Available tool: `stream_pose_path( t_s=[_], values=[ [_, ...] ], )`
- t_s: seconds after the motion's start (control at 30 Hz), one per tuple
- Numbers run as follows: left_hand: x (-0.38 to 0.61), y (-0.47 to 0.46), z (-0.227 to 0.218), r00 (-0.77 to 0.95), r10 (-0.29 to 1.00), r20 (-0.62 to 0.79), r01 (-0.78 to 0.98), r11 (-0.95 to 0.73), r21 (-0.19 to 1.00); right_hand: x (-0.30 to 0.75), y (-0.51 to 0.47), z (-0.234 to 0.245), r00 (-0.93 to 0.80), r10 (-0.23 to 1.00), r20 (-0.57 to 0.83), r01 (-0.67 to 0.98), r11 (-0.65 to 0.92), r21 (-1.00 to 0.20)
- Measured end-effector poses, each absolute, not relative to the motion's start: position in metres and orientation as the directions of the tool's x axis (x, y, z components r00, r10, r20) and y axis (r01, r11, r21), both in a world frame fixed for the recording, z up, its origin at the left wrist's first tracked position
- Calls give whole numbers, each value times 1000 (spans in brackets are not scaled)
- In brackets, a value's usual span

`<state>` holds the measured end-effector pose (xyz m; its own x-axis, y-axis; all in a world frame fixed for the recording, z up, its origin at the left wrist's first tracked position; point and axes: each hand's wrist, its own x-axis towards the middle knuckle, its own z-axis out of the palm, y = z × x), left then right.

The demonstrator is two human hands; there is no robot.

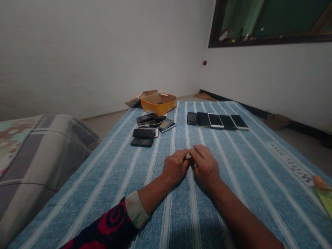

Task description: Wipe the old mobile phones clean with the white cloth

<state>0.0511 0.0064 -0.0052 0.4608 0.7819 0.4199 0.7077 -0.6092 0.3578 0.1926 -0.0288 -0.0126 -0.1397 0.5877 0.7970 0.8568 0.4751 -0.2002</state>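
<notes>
My left hand and my right hand rest together on the blue striped cloth, fingers curled around a small pale object between them. Most of it is hidden, so I cannot name it. Beyond the hands a row of several smartphones lies side by side, screens up. To the left of that row sits a loose pile of old keypad phones, with one black keypad phone nearest me.
An open orange cardboard box stands at the far edge of the cloth. A grey striped cushion lies to the left. White walls close off the back and right, with a dark-framed window up right. A yellow-orange item lies at the right edge.
</notes>
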Motion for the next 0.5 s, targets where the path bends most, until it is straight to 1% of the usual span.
stream_pose_path(
  t_s=[0.1,0.17,0.23,0.43,0.5],
  values=[
    [51,6,-6,462,779,424,707,-612,354,197,-29,-12,-53,624,780,914,344,-213],
    [51,6,-6,459,778,429,703,-613,360,200,-29,-12,-12,633,774,924,304,-234],
    [52,5,-6,458,776,435,697,-617,366,203,-29,-12,-17,633,774,914,324,-246],
    [52,5,-5,459,782,422,707,-609,360,193,-30,-7,-147,621,769,860,464,-210],
    [52,5,-5,458,789,409,712,-601,362,188,-31,-6,-156,603,783,824,516,-233]
  ],
)
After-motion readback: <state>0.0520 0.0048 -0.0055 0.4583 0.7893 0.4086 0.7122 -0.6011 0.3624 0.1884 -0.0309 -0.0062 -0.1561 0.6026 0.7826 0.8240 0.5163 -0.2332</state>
